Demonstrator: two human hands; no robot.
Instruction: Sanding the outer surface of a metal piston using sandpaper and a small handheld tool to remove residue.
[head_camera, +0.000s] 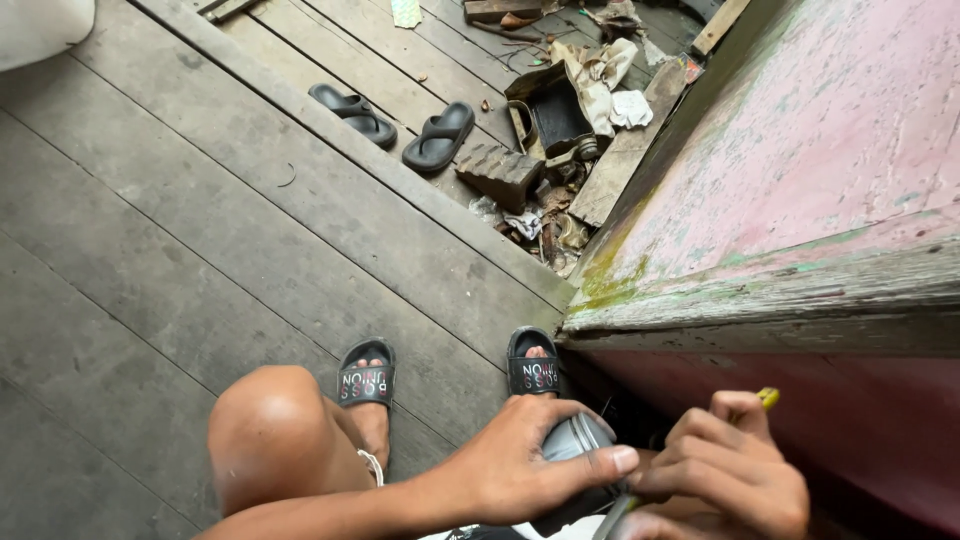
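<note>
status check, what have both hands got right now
Left hand wrapped round a grey metal canister. Right hand closed on a thin yellow-tipped tool beside it. Worn pink wooden ledge close overhead; nothing between the hands.

This looks like the porch or outside floor of an old wooden home. The floor (200, 230) is made of grey, worn planks. Beside it stands a wall (830, 150) with faded pink paint and green moss. 2 black sandals (400, 125) lie on the planks, like shoes left by a door. Past them is a messy pile of junk (560, 130): wood scraps, rags, a dark box and dry leaves
</note>
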